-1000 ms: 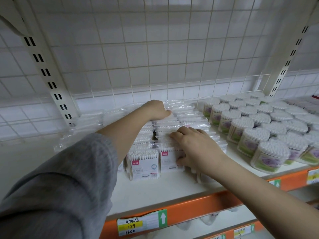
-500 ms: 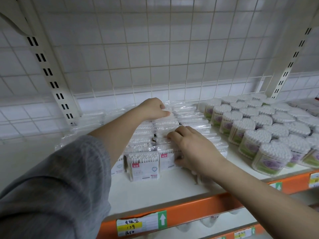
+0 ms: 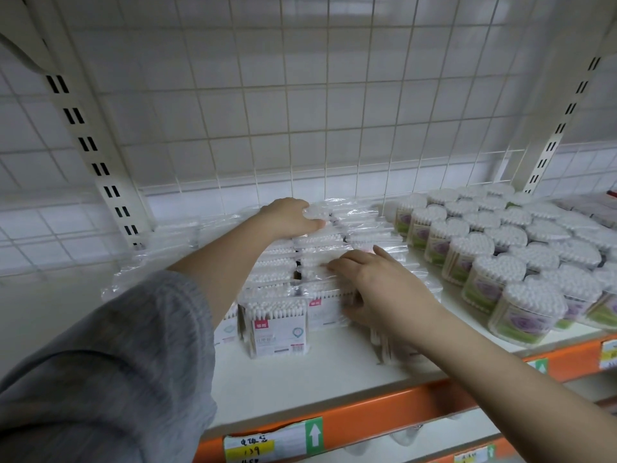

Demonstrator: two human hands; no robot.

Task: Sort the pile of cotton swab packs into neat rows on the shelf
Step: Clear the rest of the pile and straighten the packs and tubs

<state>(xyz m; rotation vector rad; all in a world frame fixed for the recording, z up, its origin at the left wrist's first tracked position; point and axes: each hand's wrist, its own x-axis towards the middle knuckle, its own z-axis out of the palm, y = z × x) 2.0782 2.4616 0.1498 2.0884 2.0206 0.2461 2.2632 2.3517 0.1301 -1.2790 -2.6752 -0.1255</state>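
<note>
While squaring the rows of clear-plastic cotton swab packs (image 3: 280, 324) on the white shelf (image 3: 300, 389), left hand (image 3: 290, 217) is clenching a rear pack as backstop. Right hand (image 3: 377, 289), fingers flat, is pressing the row tops level.

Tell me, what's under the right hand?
The right hand rests on rows of cotton swab packs standing on the shelf. The packs beneath its palm are covered, so their labels stay hidden.

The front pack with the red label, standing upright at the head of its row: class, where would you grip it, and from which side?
Pinch the front pack by its swab-filled top edge, from above and in front: neighbours crowd both sides.
</note>
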